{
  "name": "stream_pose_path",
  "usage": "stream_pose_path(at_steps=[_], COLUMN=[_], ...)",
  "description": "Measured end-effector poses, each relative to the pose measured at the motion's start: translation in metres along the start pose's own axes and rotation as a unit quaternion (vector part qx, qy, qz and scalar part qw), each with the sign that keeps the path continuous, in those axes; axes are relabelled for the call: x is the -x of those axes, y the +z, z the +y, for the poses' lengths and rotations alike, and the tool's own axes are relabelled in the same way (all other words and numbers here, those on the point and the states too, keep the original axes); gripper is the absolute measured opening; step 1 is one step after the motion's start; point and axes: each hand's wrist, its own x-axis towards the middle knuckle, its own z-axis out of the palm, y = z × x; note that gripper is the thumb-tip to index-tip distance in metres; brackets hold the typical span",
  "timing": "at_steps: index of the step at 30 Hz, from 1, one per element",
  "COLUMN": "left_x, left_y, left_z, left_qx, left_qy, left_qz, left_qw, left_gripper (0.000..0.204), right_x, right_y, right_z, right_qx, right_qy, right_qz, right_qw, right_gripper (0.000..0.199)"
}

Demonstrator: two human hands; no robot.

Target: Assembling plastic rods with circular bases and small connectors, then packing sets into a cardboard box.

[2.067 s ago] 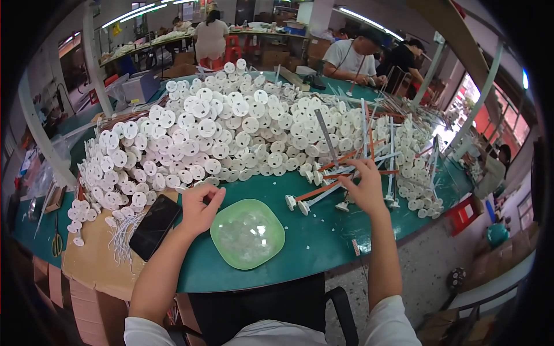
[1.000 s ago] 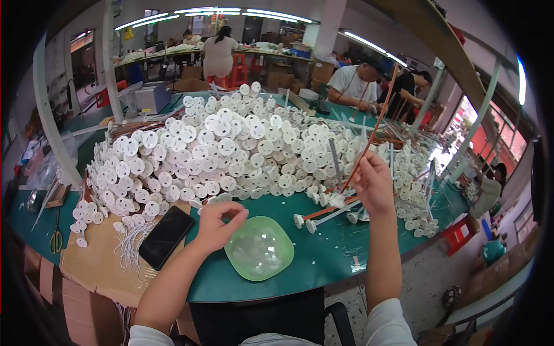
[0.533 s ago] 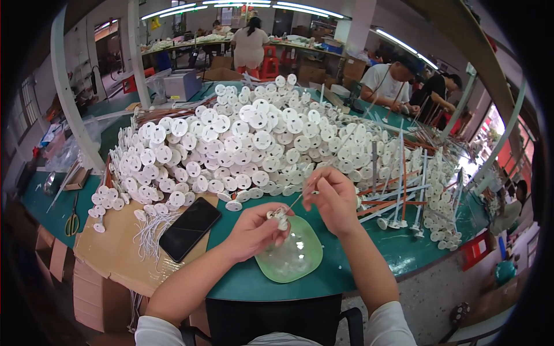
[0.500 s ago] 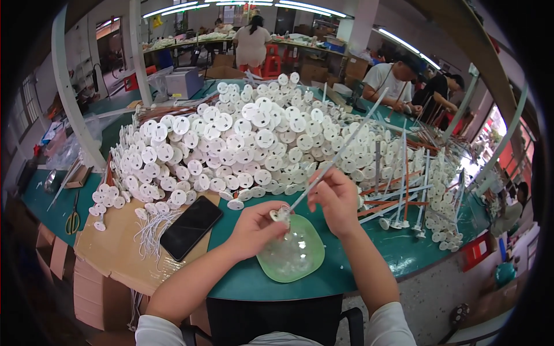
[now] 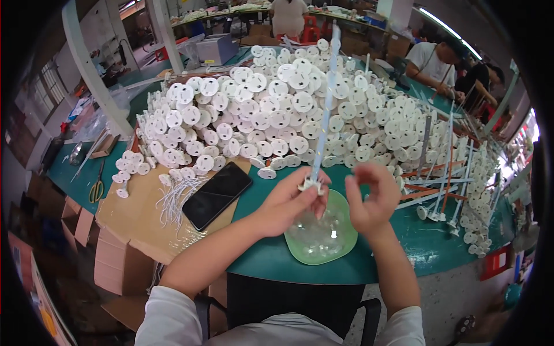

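My left hand (image 5: 288, 203) is closed around the small white base of a long, thin LED strip (image 5: 326, 109), pale with yellowish spots. The strip stands nearly upright out of my grip, its top reaching past the heap behind. Part of the base (image 5: 312, 185) shows between thumb and fingers. To the right, my right hand (image 5: 376, 199) is raised and apart from the strip, thumb and curled fingers separated, with nothing visible between them. Below both hands sits a pale green bowl (image 5: 323, 258) holding small clear pieces (image 5: 328, 232). My left fingers hide part of its rim.
A big heap of white round discs (image 5: 277, 104) fills the table's middle. Strips with bases (image 5: 441, 196) lie at right. On cardboard (image 5: 138, 213) at left are a black phone (image 5: 217, 196) and white wires (image 5: 173, 202); scissors (image 5: 97, 187) lie farther left. Two people work at far right.
The LED strip has swung from leaning right to nearly upright. My right hand has come off it and moved to the right. The whole view has shifted with my head.
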Motion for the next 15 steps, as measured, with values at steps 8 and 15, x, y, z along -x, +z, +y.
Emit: stream_pose_path(at_steps=[8,15], left_x=[0.004,0.005], left_y=[-0.002,-0.005], left_z=[-0.003,-0.007], left_qx=[-0.055,0.023], left_qy=[-0.02,-0.024], left_qz=[0.033,0.033], left_qw=[0.998,0.999], left_gripper=[0.046,0.044], right_x=[0.001,0.005], right_y=[0.019,0.021], right_z=[-0.012,-0.015], right_qx=[0.089,0.067], right_qy=[-0.249,-0.258], right_qz=[-0.038,-0.006], right_qw=[0.964,0.964], right_gripper=[0.036,0.033])
